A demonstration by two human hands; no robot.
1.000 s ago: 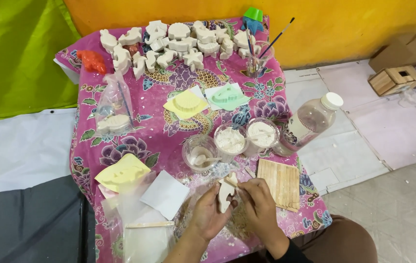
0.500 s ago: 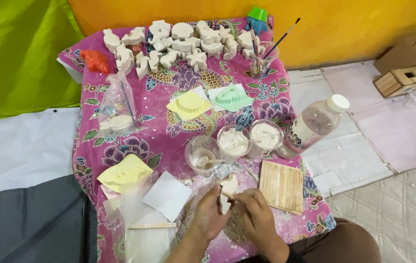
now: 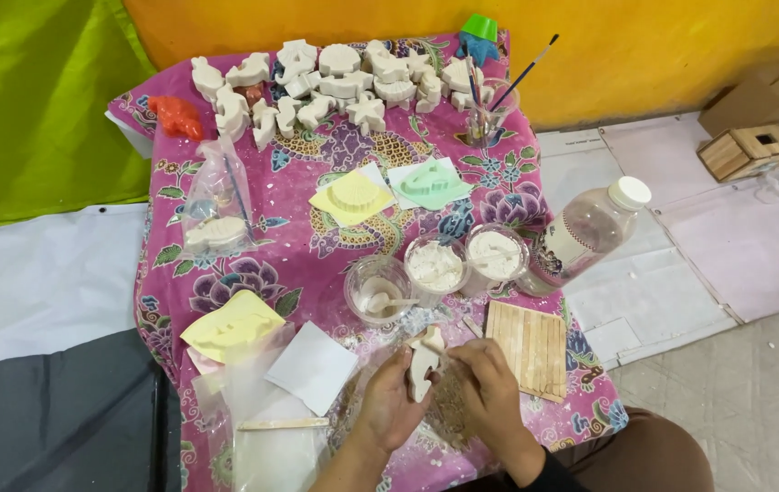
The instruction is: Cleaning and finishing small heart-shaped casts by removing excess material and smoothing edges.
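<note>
small white plaster figure [image 3: 423, 366] now raised a bit and turned upright vs a second ago, left hand [image 3: 389, 401] fingers wrapped round it, right hand [image 3: 490, 392] fingers pinching its edge, trimming ongoing.

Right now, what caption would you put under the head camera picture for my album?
Two hands, left hand and right hand, hold a white plaster figure over a pink flowered cloth.
</note>
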